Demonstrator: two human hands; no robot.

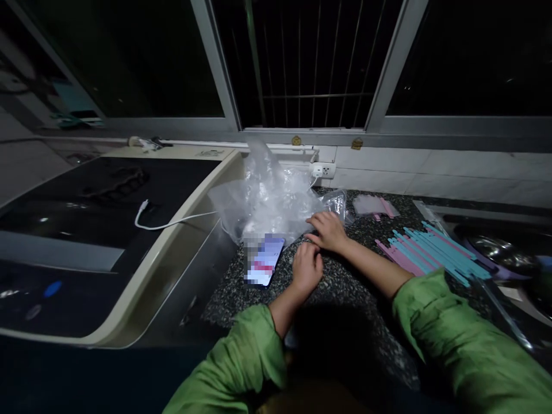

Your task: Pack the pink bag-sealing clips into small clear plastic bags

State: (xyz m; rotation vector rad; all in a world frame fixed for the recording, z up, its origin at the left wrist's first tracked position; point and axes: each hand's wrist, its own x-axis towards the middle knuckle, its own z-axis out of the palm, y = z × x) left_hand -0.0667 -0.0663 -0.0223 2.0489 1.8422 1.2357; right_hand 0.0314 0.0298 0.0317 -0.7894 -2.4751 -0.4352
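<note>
Just below the centre of the frame, the left hand (307,268) has loosely curled fingers; whether they grip anything, I cannot tell. The phone (268,262) lies to its left. Slightly farther, the right hand (328,231) is released, thumb apart from bent fingers, by the plastic (276,198) at centre. Strips (435,250) lie right of centre; the socket (328,170) is beyond, upper centre

Loose green sleeves (470,339), creased and bunched into thick folds around the forearms, show at the lower left and lower right of the frame; both hands are bare.
</note>
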